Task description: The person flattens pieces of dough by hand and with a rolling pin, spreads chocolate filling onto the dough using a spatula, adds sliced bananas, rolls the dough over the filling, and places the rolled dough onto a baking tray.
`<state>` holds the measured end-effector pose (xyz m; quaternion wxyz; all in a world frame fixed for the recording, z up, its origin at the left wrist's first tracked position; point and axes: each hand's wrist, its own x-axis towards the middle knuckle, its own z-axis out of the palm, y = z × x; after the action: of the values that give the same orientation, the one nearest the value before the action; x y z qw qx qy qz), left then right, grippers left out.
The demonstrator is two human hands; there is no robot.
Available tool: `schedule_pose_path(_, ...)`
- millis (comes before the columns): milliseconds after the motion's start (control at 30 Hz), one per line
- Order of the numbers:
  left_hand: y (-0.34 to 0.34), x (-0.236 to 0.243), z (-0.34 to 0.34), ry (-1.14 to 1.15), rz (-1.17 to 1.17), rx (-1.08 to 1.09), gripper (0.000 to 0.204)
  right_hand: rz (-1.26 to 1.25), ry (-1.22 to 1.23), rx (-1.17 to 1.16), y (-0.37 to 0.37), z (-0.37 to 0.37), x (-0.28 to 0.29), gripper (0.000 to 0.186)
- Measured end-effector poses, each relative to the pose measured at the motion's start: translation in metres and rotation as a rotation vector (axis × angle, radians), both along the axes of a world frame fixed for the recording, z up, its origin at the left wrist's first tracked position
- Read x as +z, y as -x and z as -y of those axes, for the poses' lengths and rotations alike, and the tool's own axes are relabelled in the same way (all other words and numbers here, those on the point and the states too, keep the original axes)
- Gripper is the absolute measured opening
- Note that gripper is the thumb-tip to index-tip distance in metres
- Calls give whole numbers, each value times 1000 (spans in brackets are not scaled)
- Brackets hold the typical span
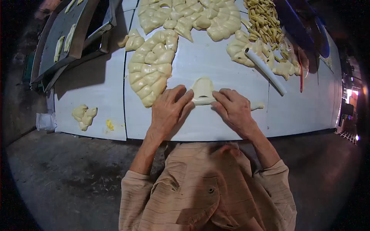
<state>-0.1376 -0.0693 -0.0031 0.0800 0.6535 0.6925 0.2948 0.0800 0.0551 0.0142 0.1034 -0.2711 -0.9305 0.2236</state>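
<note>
At frame centre, the left hand [168, 111] and right hand [232, 109] press fingertips, loosely spread, onto a soft, pale dough piece [203, 91] with a rolled lower edge. It lies on the smooth white table [216, 65]. A lumpy dough heap [151, 69] sits just left; bare room lies right.

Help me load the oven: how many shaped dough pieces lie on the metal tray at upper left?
4 visible: two dough pieces side by side mid-tray, two more at its top edge; others may be cut off.
</note>
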Motion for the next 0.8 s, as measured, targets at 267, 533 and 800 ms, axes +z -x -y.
schedule_pose_path(267,-4,-7,-24,210,-267,-161,78,221,-182,148,13,-12,-11,80)
schedule_pose_path(533,-7,-6,-22,260,-225,-120,102,237,-29,148,4,-23,1,84)
schedule_pose_path(800,-5,8,-33,299,-287,-118,104,228,-186,151,14,-26,-1,89)
